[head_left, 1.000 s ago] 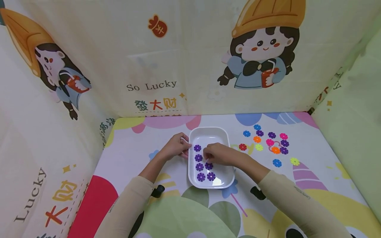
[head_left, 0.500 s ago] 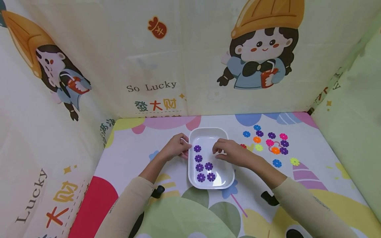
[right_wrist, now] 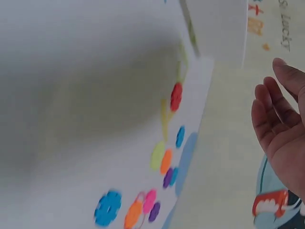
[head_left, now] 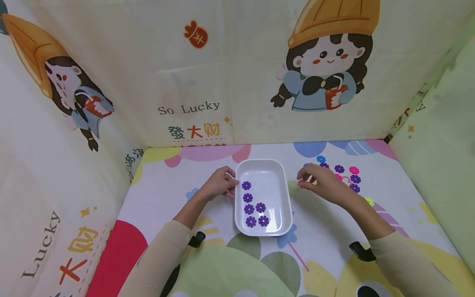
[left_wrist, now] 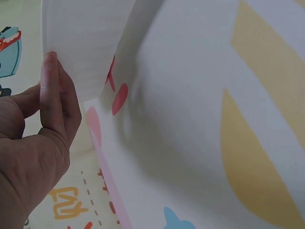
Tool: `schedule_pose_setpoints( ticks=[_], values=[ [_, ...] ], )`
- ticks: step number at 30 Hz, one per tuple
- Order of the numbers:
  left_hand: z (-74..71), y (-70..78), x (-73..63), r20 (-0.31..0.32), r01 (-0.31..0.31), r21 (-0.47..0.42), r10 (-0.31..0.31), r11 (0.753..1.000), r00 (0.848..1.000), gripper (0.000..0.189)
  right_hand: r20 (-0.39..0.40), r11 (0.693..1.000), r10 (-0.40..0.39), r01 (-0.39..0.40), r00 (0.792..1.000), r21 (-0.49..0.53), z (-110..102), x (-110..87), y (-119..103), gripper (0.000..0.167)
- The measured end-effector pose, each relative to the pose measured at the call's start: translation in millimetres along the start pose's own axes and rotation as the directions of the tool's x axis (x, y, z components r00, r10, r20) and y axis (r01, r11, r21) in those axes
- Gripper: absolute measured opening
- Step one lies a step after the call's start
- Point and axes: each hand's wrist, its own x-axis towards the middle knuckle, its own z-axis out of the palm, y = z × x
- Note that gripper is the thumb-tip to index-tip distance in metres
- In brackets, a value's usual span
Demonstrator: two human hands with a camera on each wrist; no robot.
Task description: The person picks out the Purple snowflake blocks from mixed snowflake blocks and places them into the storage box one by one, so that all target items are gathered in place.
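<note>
A white rectangular tray (head_left: 274,177) lies on the table with several purple flower-shaped discs (head_left: 260,207) in its left and lower part. My left hand (head_left: 219,182) grips the tray's left edge, thumb at the rim; in the left wrist view its fingers lie against the white wall. My right hand (head_left: 326,183) is off the tray's right side, above loose flower discs. Thumb and fingers are apart with nothing between them in the right wrist view, where a red disc (right_wrist: 176,97) lies on the table. In the head view this hand hides several discs.
Loose discs spread over the back right of the table: a blue one (head_left: 320,159), a pink one (head_left: 354,170), purple ones (head_left: 355,179) and a yellow-green one (head_left: 369,201). A printed cloth wall (head_left: 237,82) encloses the back and sides.
My right hand has lifted from the purple discs in the tray and moved right, out past the tray's edge to the loose discs. My left hand and the tray stay put.
</note>
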Motion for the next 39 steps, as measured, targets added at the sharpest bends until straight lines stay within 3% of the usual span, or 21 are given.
schedule_pose_setpoints(
  ticks=[11, 18, 26, 39],
  values=[
    [-0.8, 1.8, -2.1, 0.007, -0.002, -0.011, 0.002, 1.0, 1.0, 0.027, -0.032, 0.985, 0.163, -0.165, 0.986, -0.058, -35.0, -34.3, 50.2, 0.026],
    [-0.9, 0.9, -0.9, 0.003, -0.002, 0.005, 0.002, 1.0, 1.0, 0.026, -0.013, 0.947, 0.314, -0.314, 0.949, -0.068, -41.6, -56.4, 83.7, 0.037],
    [-1.7, 0.1, -0.5, 0.006, -0.004, 0.005, 0.004, 1.0, 1.0, 0.027, -0.014, 0.928, 0.364, -0.363, 0.931, -0.084, -43.9, -73.7, 104.5, 0.04],
    [-2.1, -1.0, 1.0, 0.009, -0.001, 0.004, 0.001, 1.0, 1.0, 0.028, 0.009, 0.894, 0.43, -0.425, 0.903, -0.146, -39.3, -77.8, 128.8, 0.037]
  ],
)
